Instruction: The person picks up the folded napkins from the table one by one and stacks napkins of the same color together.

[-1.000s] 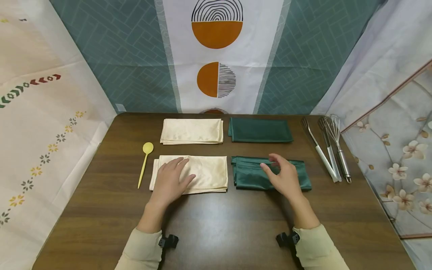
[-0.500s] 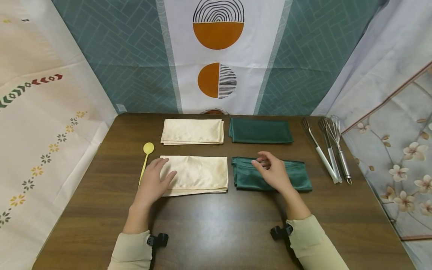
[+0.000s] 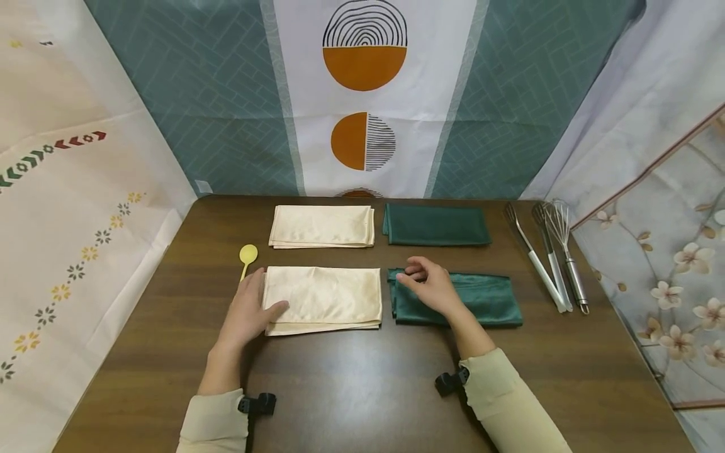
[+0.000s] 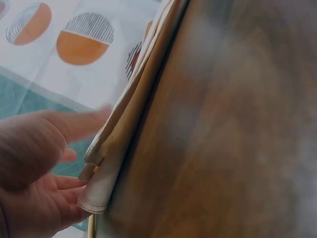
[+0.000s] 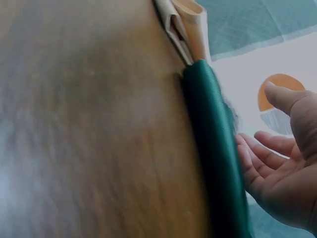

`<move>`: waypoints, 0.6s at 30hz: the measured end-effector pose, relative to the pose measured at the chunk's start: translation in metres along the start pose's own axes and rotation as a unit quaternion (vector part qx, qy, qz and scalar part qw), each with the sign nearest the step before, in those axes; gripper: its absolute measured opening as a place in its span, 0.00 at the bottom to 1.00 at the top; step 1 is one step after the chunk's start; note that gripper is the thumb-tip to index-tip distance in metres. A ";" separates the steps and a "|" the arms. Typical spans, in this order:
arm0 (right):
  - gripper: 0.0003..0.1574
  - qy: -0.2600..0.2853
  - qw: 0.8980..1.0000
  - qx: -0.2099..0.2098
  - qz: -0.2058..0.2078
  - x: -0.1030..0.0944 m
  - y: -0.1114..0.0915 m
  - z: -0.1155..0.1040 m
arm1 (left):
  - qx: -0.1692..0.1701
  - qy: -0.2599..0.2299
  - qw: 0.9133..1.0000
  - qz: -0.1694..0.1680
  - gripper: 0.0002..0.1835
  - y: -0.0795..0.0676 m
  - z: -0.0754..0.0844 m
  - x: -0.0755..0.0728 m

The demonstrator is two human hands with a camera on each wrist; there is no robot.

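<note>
A folded cream satin cloth (image 3: 325, 296) lies at the front left of the group. My left hand (image 3: 245, 313) is at its left end, fingers straight along the edge and thumb over the top. In the left wrist view, the fingers (image 4: 62, 196) reach the layered end of the cloth, with the thumb above it. My right hand (image 3: 433, 286) hovers over the left part of a folded dark green satin cloth (image 3: 481, 299), fingers loosely bent. The right wrist view has that hand (image 5: 282, 168) beside the green cloth (image 5: 213, 148), holding nothing.
Behind lie another folded cream cloth (image 3: 321, 225) and another green one (image 3: 436, 224). A yellow spoon (image 3: 248, 254), its handle partly hidden by my left hand, lies left. Two white-handled utensils (image 3: 546, 280) and a whisk (image 3: 573, 270) lie right on the brown table (image 3: 340, 390).
My left hand has moved left from above the front cream cloth to its left end. My right hand has moved left over the green cloth. The view has tilted slightly up.
</note>
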State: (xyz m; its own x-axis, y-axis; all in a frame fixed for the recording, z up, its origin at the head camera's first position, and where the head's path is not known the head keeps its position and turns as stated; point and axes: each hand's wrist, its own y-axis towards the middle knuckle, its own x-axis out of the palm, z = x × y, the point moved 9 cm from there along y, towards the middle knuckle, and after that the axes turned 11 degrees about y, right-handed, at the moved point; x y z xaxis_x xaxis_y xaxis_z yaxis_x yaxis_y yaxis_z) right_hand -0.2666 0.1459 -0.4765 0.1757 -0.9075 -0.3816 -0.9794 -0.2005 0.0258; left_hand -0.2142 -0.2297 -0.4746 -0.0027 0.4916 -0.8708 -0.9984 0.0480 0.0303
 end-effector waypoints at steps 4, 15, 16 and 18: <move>0.37 -0.007 0.999 0.001 -0.034 0.020 0.006 0.004 | -0.027 0.004 0.999 -0.036 0.56 0.004 -0.010 0.007; 0.45 -0.041 0.995 -0.033 -0.083 0.051 0.025 -0.010 | -0.052 0.007 0.998 -0.036 0.51 0.014 -0.015 0.006; 0.46 -0.046 0.994 -0.030 -0.090 0.053 0.025 -0.010 | -0.053 0.003 0.998 -0.035 0.50 0.014 -0.016 0.006; 0.47 -0.060 0.992 -0.025 -0.104 0.058 0.026 -0.010 | -0.059 -0.005 0.998 -0.036 0.47 0.014 -0.017 0.007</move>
State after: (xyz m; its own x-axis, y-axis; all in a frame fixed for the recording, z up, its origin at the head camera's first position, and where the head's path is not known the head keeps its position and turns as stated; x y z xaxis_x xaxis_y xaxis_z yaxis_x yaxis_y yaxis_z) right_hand -0.2806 0.0845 -0.4891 0.3578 -0.7950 -0.4899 -0.9165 -0.3996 -0.0210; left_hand -0.2290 -0.2405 -0.4890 0.0685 0.5001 -0.8633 -0.9958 -0.0184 -0.0897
